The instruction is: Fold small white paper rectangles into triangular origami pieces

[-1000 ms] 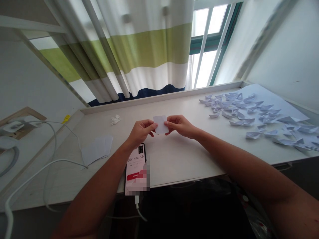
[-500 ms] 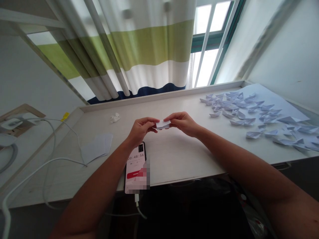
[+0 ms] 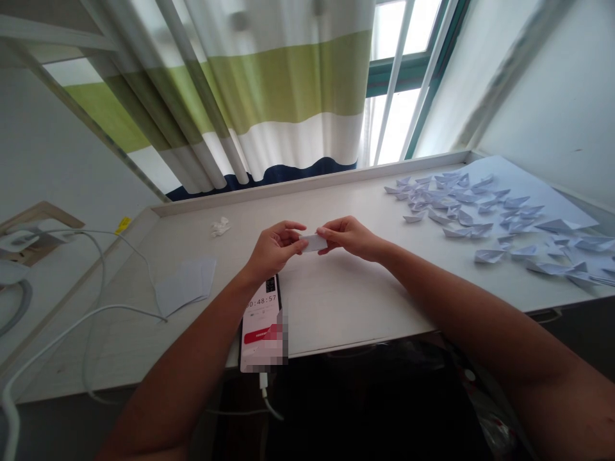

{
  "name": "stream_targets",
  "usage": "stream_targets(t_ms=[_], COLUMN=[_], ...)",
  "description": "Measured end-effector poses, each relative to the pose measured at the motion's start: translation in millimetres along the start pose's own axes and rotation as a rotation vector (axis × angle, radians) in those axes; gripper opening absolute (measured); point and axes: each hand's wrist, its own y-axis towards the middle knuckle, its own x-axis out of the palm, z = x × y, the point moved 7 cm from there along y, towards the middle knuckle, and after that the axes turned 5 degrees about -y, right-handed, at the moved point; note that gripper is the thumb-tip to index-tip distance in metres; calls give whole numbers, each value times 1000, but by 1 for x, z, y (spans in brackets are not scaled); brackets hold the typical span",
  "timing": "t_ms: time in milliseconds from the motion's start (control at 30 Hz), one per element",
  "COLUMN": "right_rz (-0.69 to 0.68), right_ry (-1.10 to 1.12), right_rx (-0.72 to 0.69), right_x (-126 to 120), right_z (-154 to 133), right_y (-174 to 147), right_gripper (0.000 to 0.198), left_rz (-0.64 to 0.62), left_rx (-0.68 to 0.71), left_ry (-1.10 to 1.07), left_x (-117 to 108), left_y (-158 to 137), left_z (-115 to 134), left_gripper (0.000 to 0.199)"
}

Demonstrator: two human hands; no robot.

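Note:
Between my two hands, just above the white table, is a small folded piece of white paper (image 3: 313,242). My left hand (image 3: 275,248) pinches its left end with the thumb and a bent finger, while the index finger is raised off it. At the other end, the thumb and fingers of my right hand (image 3: 352,237) grip the paper. Below my left wrist lies a phone (image 3: 262,326) with a running timer on its screen, partly covered by my forearm.
Many folded paper boats (image 3: 466,202) cover the table's right side, some on a large white sheet (image 3: 509,176). Flat paper sheets (image 3: 185,288) lie at left, with a crumpled tissue (image 3: 220,226) behind them. White cables (image 3: 96,314) run across the left edge. A curtain (image 3: 288,83) hangs behind the table.
The left index finger has lifted off the paper and the left thumb now presses its near left end. The paper looks flatter, and the phone timer has advanced a second.

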Motion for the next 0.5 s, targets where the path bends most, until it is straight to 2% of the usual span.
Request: stream_targets(t_ms=[400,500], right_rz=[74,84], right_ry=[-190,-148], right_rx=[-37,-48], right_x=[-6,-7], right_z=[2,2], right_y=[2,2], right_gripper=[29,27], left_rz=[-34,-58], left_rx=[-101,-161], left_ry=[38,22], left_x=[2,4], left_y=[-2,-5], left_z=[-7,-8], left_gripper=[41,45])
